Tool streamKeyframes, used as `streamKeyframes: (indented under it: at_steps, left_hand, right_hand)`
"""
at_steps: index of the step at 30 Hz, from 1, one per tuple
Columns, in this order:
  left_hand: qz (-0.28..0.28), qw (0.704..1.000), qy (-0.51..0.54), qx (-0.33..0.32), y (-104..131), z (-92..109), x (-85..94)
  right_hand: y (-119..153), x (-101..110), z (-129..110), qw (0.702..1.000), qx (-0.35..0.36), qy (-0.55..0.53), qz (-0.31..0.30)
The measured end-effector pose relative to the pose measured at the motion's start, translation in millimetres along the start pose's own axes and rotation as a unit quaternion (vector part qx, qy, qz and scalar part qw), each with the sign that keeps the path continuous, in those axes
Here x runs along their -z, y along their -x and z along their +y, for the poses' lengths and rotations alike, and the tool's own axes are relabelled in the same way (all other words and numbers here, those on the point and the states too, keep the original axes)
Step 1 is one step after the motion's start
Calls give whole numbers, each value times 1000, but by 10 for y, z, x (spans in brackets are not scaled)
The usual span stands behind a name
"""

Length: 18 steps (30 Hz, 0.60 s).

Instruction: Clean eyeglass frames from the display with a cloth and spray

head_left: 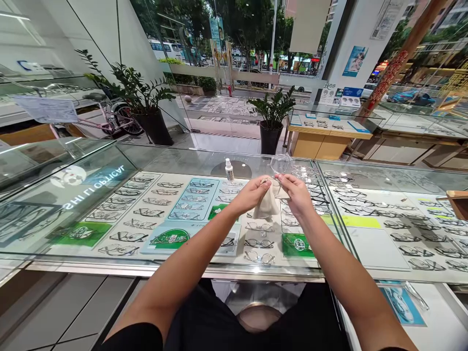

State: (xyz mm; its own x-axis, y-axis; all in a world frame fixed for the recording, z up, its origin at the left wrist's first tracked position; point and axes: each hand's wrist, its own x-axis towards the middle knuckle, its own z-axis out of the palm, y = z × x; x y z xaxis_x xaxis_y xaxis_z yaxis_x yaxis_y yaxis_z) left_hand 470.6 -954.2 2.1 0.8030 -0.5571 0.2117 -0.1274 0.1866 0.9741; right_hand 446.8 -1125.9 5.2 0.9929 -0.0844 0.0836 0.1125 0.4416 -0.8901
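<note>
My left hand [251, 196] is closed, its fingers pinching a beige cleaning cloth [266, 205] that hangs down over the glass counter. Close beside it, my right hand [297, 195] is closed around the lower part of a pair of thin-rimmed eyeglasses [281, 164]. A clear lens stands up above the right fingertips. Part of the cloth reaches across to the right fingers, and the glasses' temples cannot be made out. On the counter top, left of and beyond my hands, stands a small white spray bottle [229, 169].
Under the glass of the display counter [175, 265] lie rows of eyeglasses and green cards [298, 244]. Below right, an open drawer [437, 312] holds a blue picture card [402, 303]. Beyond the counter are potted plants [271, 114] and a wooden display table [321, 144].
</note>
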Motion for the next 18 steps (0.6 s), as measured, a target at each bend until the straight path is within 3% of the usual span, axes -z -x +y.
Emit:
streamKeyframes:
  at_steps: [2, 4, 11, 13, 18]
  left_hand:
    - [-23, 1000, 11, 16, -5, 12, 10]
    - [-11, 1000, -3, 15, -19, -1, -3]
    - [118, 990, -67, -40, -51, -25, -101]
    - [109, 991, -62, -35, -44, 26, -103]
    - [13, 999, 33, 25, -37, 102, -118]
  right_hand:
    - [-25, 11, 6, 1000, -11, -10, 9]
    - [-35, 12, 30, 1000, -11, -18, 7]
    - [-13, 14, 110, 999, 5, -13, -37]
    - [-24, 27, 87, 999, 13, -9, -34]
    - [-62, 38, 16, 999, -1, -36, 12]
